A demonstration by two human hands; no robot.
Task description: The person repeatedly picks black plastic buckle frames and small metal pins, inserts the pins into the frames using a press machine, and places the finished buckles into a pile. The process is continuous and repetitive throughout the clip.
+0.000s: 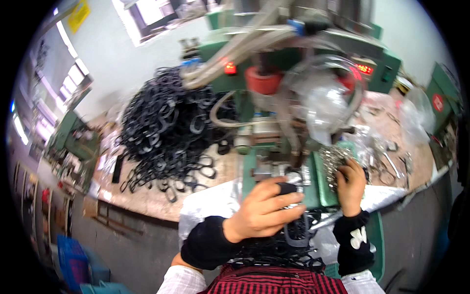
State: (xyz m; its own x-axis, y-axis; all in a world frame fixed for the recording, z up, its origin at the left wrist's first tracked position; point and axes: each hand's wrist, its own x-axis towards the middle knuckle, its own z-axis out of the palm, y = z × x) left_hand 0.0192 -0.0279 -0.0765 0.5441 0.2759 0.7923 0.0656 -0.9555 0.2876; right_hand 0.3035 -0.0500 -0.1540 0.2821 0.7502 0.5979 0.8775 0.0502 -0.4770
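My left hand [267, 208] is closed at the front of the green bench machine [248, 171], its fingers curled round a black plastic eyeglass frame [297, 235], partly hidden by the hand. Dark material shows at its fingertips, close to the metal fixture. On the right, my right hand [351, 188] dips its bent fingertips into a heap of tiny silvery metal parts [331, 159]. Those parts lie in a shallow green tray [329, 197] beside the fixture. Whatever sits between the right fingertips is too small to make out.
A tall heap of black eyeglass frames [166, 122] covers the bench on the left. More frames lie over my lap. Clear hoses [245, 46] cross above the machine. Plastic bags [416, 115] and a metal wrench-like tool [393, 164] lie to the right.
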